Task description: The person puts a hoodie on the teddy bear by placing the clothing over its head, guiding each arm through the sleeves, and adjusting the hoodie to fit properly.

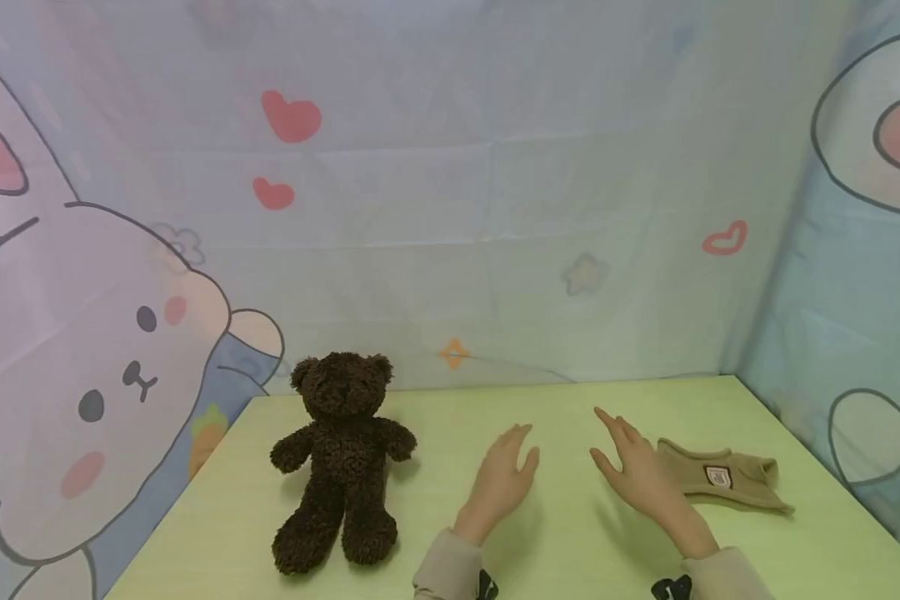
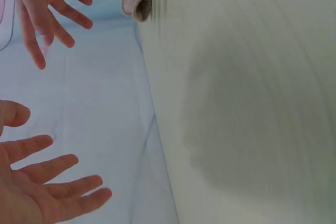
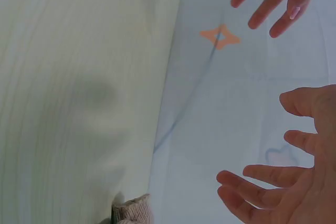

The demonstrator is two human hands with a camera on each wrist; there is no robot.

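My left hand [image 1: 499, 479] hovers over the middle of the table, fingers spread and nothing held. To its left a dark brown teddy bear [image 1: 345, 467] lies face up, its feet toward me. My right hand [image 1: 640, 475] is also raised with loose, extended fingers, just left of a small tan knitted garment [image 1: 742, 479] that bears a white badge. The palms face each other across a gap. In the right wrist view, only an edge of the garment [image 3: 132, 211] shows at the bottom.
The pale yellow-green table [image 1: 555, 408] meets a cloth backdrop [image 1: 495, 208] printed with hearts and stars. Cloth with large cartoon rabbits hangs at the left and right sides. Both hands cast soft shadows on the tabletop.
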